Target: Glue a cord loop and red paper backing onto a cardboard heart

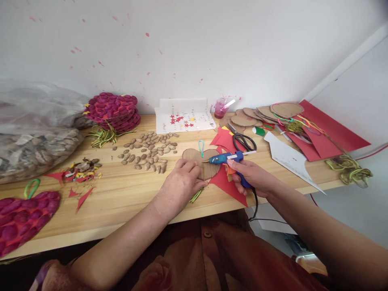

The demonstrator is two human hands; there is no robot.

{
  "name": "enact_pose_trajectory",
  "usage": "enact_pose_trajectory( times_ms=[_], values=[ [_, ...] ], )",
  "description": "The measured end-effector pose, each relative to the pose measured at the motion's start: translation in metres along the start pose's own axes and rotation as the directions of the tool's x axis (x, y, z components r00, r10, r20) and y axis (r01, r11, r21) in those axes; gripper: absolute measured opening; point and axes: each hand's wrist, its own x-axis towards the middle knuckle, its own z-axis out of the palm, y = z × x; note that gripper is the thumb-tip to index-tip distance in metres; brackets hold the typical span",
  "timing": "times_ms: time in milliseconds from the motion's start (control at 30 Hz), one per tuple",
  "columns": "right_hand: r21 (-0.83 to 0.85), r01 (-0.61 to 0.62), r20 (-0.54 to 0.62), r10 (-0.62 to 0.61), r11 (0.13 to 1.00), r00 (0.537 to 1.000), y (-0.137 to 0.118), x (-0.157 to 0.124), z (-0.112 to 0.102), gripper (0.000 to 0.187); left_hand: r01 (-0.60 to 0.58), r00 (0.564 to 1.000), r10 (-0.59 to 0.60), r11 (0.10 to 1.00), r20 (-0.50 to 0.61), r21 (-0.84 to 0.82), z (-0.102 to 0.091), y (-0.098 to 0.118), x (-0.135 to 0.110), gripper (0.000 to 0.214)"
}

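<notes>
My right hand grips a blue hot glue gun, its nozzle pointing left onto a brown cardboard heart on the wooden table. A teal loop sits at the top notch of the heart. My left hand rests on the heart's lower left part, fingers curled and pressing down on it, with yellow-green strands showing under the fingertips. Red paper pieces lie beneath the glue gun.
Loose seeds lie behind the heart, black scissors to its right. Purple heart pieces are stacked at back left, another at front left. A plastic bag, cardboard cutouts, red sheets and white paper crowd the table.
</notes>
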Motion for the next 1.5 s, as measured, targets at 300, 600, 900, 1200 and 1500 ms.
enact_pose_trajectory(
  times_ms=[300, 600, 900, 1200, 1500],
  values=[
    [0.192, 0.047, -0.021, -0.044, 0.980, 0.999, 0.001, -0.009, 0.000, 0.044, 0.060, 0.998, -0.059, 0.989, 0.012, -0.136, -0.003, -0.001, -0.001, 0.017],
    [0.313, 0.074, -0.013, -0.073, 0.947, 0.997, 0.006, -0.013, 0.004, 0.042, 0.295, 0.933, -0.352, 0.868, -0.077, -0.401, -0.013, -0.013, -0.015, 0.016],
    [0.400, 0.108, -0.116, -0.067, 0.910, 0.991, 0.019, -0.023, -0.021, 0.042, 0.060, 0.992, -0.084, 0.970, -0.097, -0.235, -0.003, -0.005, -0.028, 0.016],
    [0.408, 0.185, -0.271, -0.075, 0.894, 0.960, 0.035, -0.045, -0.059, 0.047, 0.023, 0.996, -0.030, 0.997, -0.085, -0.079, -0.003, 0.000, -0.024, 0.019],
    [0.303, 0.333, -0.325, -0.231, 0.893, 0.917, 0.047, -0.043, -0.054, 0.044, 0.062, 0.991, -0.065, 0.998, -0.120, -0.029, -0.004, 0.011, -0.019, 0.015]
  ],
)
